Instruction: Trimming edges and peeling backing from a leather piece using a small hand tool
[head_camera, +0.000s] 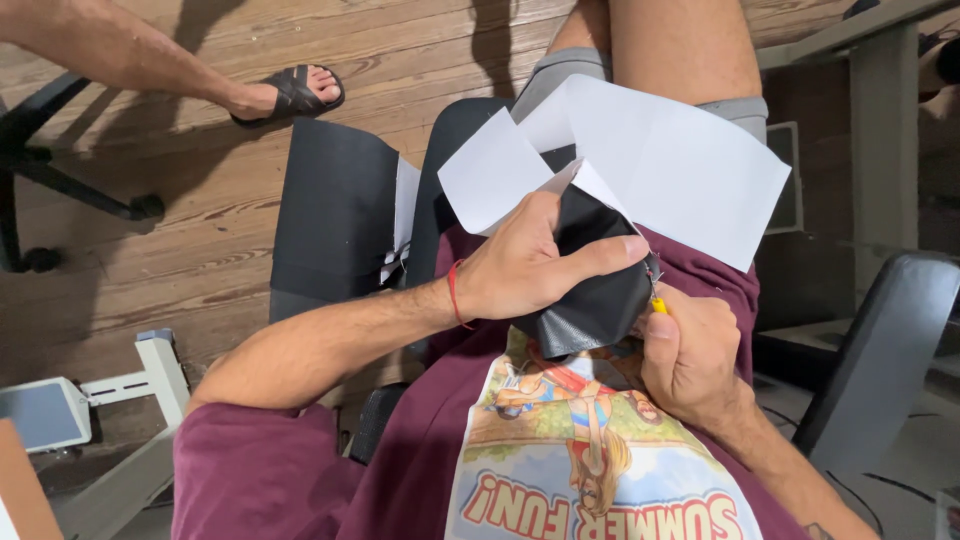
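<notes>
While the left hand (525, 265) is clamped around the folded piece of black leather-like material (590, 290), with the thumb stretched along its upper fold, the right hand (690, 355) is closed on a small yellow-handled tool (658, 303) whose thin tip meets the right edge of the material. This bundle is held above the lap, just in front of the maroon printed shirt (560, 470). I judge that the work goes best if the left hand keeps the fold tight and steady near the tip, with the thumb a little away from the point, and if the right hand pushes in short, controlled moves. White paper sheets (670, 165) stick out from the top of the material and hide its far edge, so that border cannot be checked. Outward, room is narrow: a black chair arm (880, 350) is near the right elbow and a grey desk leg (885, 140) stands beyond it. To the left, another black sheet (335, 215) lies on the chair, and farther away another person's sandalled foot (290, 92) rests on the wooden floor (200, 250).
</notes>
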